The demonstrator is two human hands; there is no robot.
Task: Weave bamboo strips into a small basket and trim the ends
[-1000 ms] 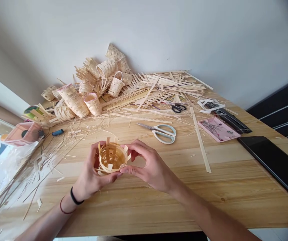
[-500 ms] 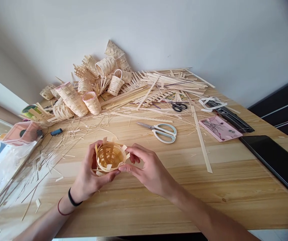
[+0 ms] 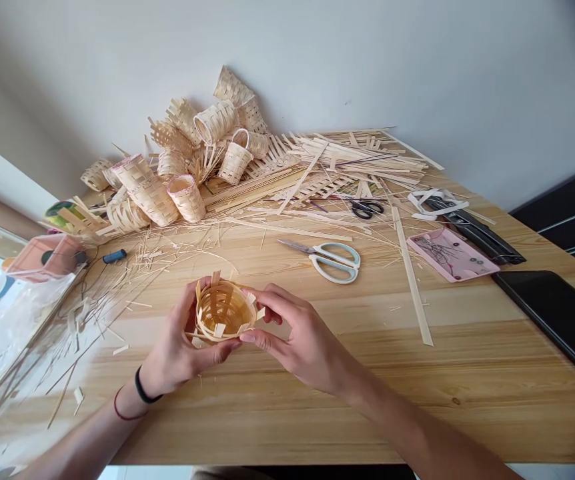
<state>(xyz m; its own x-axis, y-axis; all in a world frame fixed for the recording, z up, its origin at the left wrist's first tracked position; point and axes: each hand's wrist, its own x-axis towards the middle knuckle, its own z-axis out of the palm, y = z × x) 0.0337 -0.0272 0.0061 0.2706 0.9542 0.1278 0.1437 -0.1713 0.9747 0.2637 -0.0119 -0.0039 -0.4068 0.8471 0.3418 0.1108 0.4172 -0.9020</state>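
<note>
A small woven basket (image 3: 225, 310) of pale wood strips is tilted so its round mouth faces me, with short strip ends sticking up around the rim. Around its left side and front wraps my left hand (image 3: 180, 340), closed on it, thumb along the lower front. At the right rim my right hand (image 3: 287, 327) grips with thumb and fingers, beside a protruding strip end. The fingers behind the basket are partly hidden. Beyond the hands, white-handled scissors (image 3: 335, 260) lie flat on the wooden table (image 3: 317, 427).
Woven baskets (image 3: 147, 193) are heaped at the back left, beside a pile of loose strips (image 3: 367, 157). Black scissors (image 3: 367, 209), a pink tray (image 3: 452, 255) of small metal pieces and a black phone (image 3: 557, 320) lie right. A pink box (image 3: 47, 257) stands left.
The view has shifted slightly, so most things sit a little further right in the picture. Both hands keep hold of the basket, with barely any change in grip.
</note>
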